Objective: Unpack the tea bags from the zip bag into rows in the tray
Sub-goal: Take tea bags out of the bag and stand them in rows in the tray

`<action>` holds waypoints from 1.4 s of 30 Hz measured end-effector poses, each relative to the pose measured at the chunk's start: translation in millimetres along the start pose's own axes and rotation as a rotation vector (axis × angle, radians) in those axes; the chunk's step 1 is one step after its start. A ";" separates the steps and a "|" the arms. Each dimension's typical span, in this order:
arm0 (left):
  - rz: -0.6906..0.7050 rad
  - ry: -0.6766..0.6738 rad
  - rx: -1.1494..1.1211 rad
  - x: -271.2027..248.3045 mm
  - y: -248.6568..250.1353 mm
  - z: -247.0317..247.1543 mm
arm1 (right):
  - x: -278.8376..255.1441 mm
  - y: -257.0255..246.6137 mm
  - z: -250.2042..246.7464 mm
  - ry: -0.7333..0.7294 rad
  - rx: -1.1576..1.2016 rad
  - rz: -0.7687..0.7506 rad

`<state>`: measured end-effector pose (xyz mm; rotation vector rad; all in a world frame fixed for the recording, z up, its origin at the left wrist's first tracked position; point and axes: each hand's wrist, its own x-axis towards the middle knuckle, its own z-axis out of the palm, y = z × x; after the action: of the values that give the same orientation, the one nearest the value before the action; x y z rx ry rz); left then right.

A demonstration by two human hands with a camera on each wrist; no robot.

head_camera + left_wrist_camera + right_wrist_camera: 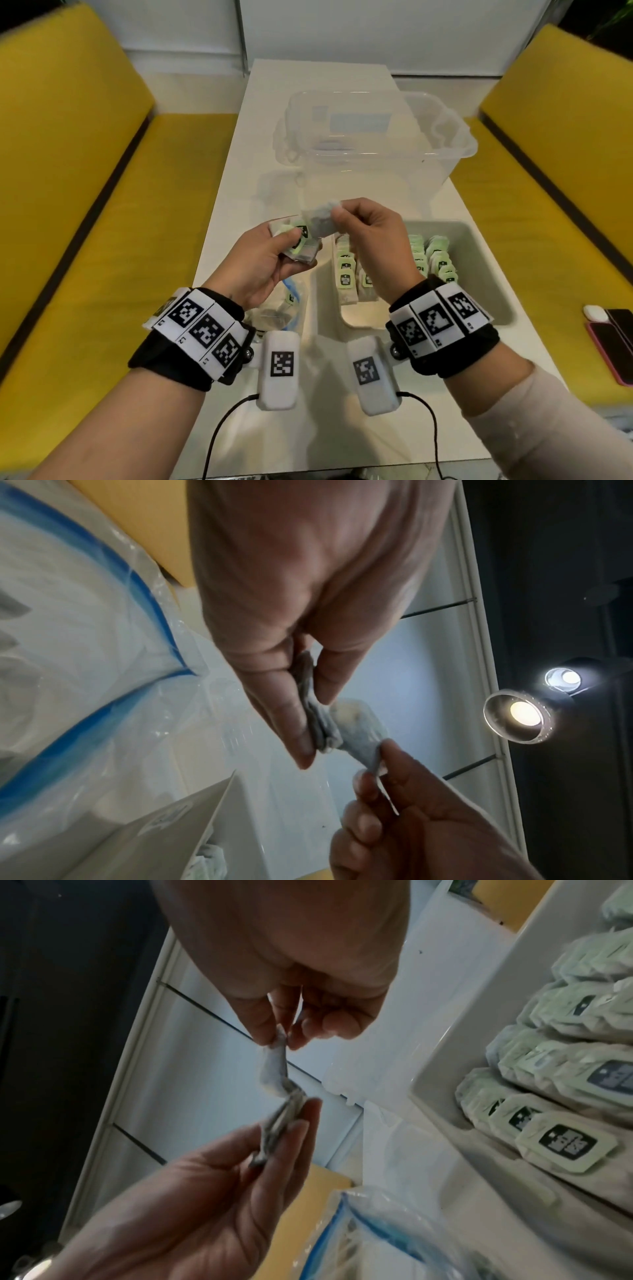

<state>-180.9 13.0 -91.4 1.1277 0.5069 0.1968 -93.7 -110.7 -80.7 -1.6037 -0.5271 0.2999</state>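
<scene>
My left hand grips a small stack of tea bags with green tags, held above the table. Thumb and fingers of my right hand pinch the top corner of one tea bag, which still touches the stack. In the left wrist view that tea bag stretches from the stack to the right hand. The right wrist view has the bag between both hands. The zip bag, clear with a blue seal, lies below my left hand. The grey tray at right holds rows of tea bags.
A large clear plastic bin stands behind the hands on the white table. Phones lie at the table's right edge. Yellow benches run along both sides. The near part of the tray floor is bare.
</scene>
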 end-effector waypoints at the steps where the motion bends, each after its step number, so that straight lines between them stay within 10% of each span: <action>1: -0.002 0.013 0.008 0.5 -1.0 2.0 | 1.7 -1.9 -5.3 -0.001 0.029 0.021; 23: -0.006 -0.062 -0.029 10.0 -3.6 45.9 | 21.1 -3.5 -52.8 -0.090 -0.179 -0.063; 29: 0.008 -0.021 -0.021 14.1 -2.5 44.2 | 20.9 -21.2 -65.7 -0.310 -0.185 -0.004; 35: -0.025 0.000 0.020 10.5 -2.8 43.3 | 37.1 -40.7 -78.4 -0.384 -0.726 -0.216; 42: -0.018 -0.007 0.228 6.9 -4.3 37.2 | 58.7 -60.9 -82.3 -0.524 -0.884 -0.067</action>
<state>-157.5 -16.2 -85.0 1.3448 0.5431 0.1208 -12.5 -150.2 -4.8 -2.3593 -1.2324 0.4798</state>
